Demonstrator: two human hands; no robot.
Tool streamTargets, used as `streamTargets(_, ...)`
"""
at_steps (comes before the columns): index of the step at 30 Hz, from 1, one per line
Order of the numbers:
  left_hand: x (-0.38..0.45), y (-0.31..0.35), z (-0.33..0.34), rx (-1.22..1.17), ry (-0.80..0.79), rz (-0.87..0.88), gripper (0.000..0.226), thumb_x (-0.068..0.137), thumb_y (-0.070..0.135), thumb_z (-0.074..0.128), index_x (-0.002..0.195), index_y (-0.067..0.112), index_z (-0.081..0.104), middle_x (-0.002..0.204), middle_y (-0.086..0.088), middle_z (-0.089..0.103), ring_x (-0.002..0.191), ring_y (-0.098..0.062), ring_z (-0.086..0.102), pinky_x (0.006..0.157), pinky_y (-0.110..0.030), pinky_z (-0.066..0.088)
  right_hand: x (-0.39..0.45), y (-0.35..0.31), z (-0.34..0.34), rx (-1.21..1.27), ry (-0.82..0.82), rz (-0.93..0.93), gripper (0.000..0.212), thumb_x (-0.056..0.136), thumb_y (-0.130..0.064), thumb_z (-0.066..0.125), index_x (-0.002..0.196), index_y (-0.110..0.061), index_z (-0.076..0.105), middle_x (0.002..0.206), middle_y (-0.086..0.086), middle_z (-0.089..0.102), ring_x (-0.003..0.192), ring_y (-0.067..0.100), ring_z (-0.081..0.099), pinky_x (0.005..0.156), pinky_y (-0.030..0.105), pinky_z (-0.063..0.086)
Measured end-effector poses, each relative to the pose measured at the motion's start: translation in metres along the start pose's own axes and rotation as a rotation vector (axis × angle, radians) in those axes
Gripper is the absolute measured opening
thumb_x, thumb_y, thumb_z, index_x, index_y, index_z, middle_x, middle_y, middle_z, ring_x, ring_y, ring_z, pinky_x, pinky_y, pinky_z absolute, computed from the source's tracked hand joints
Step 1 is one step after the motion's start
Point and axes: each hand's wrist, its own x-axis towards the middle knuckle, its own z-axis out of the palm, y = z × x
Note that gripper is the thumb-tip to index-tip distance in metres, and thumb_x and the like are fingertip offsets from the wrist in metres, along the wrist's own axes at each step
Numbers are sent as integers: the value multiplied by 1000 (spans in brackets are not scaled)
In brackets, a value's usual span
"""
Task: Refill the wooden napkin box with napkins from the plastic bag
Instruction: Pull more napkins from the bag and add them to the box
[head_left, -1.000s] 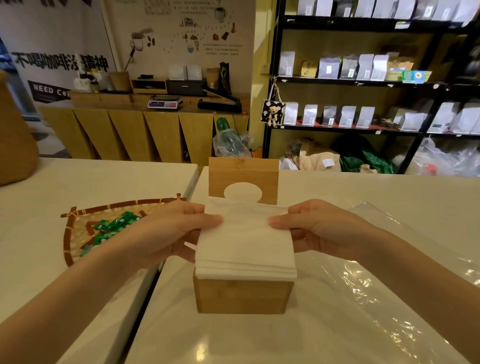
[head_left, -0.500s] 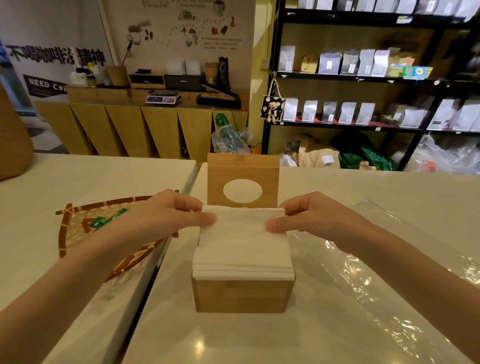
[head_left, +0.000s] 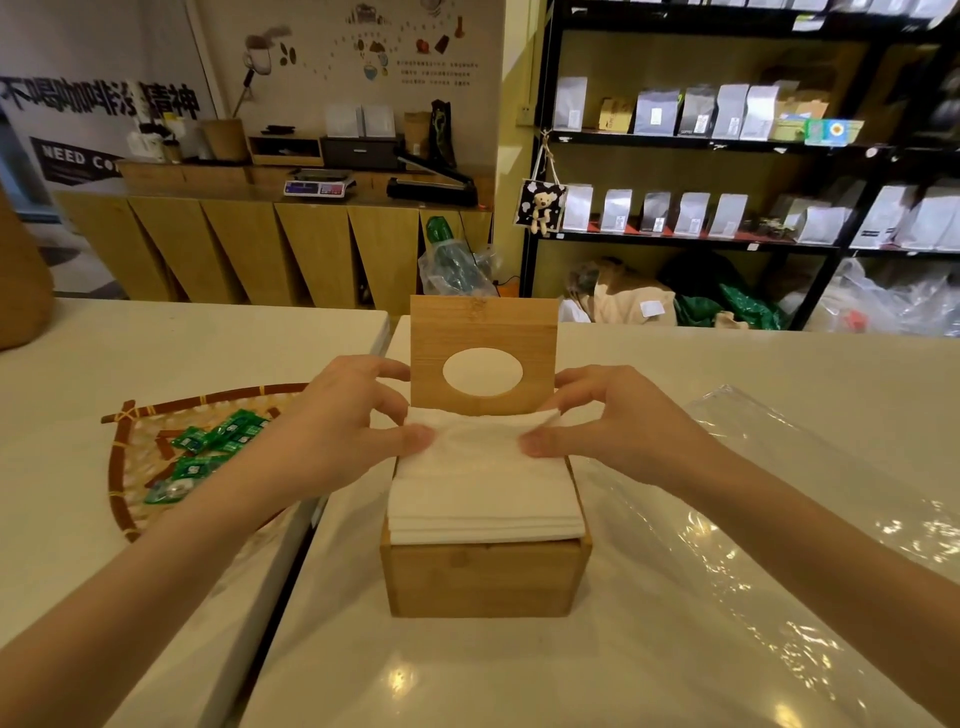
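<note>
A wooden napkin box stands on the white counter in front of me, its lid with an oval hole raised upright at the back. A stack of white napkins sits in the box and rises above its rim. My left hand pinches the far left part of the top napkin. My right hand pinches its far right part, and the far edge is lifted and puckered between them. The clear plastic bag lies flat on the counter to the right.
A woven tray with several green packets lies on the left counter. A dark gap runs between the two counters. Behind stand a wooden sideboard and black shelves of pouches.
Both hands have slid toward the far edge of the stack near the lid. The top napkin's far edge is now pinched up and wrinkled.
</note>
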Motion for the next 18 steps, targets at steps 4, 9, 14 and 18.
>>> streamTargets(4,1,0,4,73,4,22,23,81,39,60,92,22,71,147,7,36,136,-14,23,110,-39,23,-1,4,10,-162,49,-17,21,63,-31,80,82,-26,76,130,-2,56,128,18,35,98,35,31)
streamTargets(9,2,-2,10,136,-3,32,21,81,38,60,89,22,72,148,6,34,138,-16,20,113,-38,18,-1,0,12,-283,37,-16,24,67,-32,78,89,-24,74,136,-3,49,130,16,27,97,32,27)
streamTargets(14,1,1,17,189,36,25,20,82,37,61,89,22,72,148,7,34,140,-16,16,114,-42,17,-4,-6,14,-391,56,-1,23,70,-36,75,91,-26,74,130,-3,53,127,16,30,95,33,30)
streamTargets(18,0,5,19,239,49,15,21,82,37,61,89,20,73,149,5,34,141,-17,15,113,-42,19,-10,-12,17,-500,60,-30,20,74,-39,71,90,-27,74,119,-4,60,122,18,33,94,34,29)
